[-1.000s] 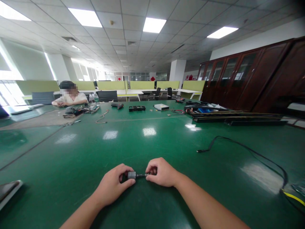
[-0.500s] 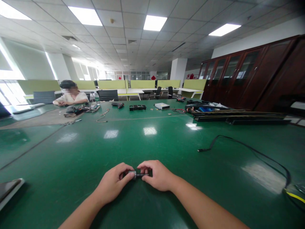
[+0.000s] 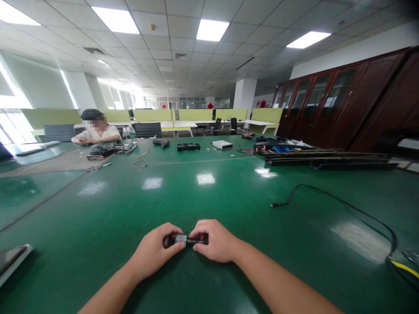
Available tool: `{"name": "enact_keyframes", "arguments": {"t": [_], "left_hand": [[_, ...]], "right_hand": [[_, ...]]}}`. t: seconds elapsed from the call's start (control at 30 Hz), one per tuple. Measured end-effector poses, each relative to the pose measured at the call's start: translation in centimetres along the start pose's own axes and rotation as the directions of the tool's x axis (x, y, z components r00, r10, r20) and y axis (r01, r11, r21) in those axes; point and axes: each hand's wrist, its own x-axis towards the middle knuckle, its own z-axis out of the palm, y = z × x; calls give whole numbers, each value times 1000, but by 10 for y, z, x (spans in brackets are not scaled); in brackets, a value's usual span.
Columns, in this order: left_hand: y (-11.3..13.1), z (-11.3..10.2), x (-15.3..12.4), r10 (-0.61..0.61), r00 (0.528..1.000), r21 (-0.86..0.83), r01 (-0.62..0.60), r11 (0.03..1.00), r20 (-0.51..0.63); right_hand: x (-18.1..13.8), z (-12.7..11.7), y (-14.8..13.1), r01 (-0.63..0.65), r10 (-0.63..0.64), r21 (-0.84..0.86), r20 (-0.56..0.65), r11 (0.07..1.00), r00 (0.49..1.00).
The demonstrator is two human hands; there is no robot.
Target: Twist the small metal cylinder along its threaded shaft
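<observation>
A small grey metal cylinder [image 3: 180, 238] with a thin dark shaft [image 3: 195, 240] sticking out of its right end is held just above the green table [image 3: 209, 192], near its front edge. My left hand [image 3: 156, 252] is closed on the cylinder with thumb and fingers pinched round it. My right hand [image 3: 214, 241] is closed on the dark shaft, its fingertips almost touching my left hand. Much of the part is hidden by my fingers.
A black cable [image 3: 340, 207] runs across the table to the right, ending near yellow wires [image 3: 404, 268]. A flat device [image 3: 11, 261] lies at the left edge. Far off are black rails [image 3: 327, 160], small parts [image 3: 188, 147], and a seated person [image 3: 94, 131].
My right hand has slid left along the shaft toward my left hand, so less of the shaft shows. My left hand has stayed in place.
</observation>
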Motion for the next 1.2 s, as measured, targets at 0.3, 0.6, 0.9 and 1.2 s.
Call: {"name": "enact_keyframes", "arguments": {"t": [0.3,0.6,0.9,1.2], "left_hand": [[-1,1,-1,-9,1000,2,9,1000,1],[0,1,-1,-16,1000,19,16,1000,-4],[2,0,-2,-10,1000,19,10,1000,-2],[7,-2,-1,-20,1000,29,20,999,11]], "right_hand": [[0,-1,-2,5,-4,-54,11,999,1000],[0,-1,-2,5,-4,-56,6,998,1000],[1,1,1,28,-26,-90,13,996,1000],[2,2,1,12,-12,-120,5,993,1000]]}}
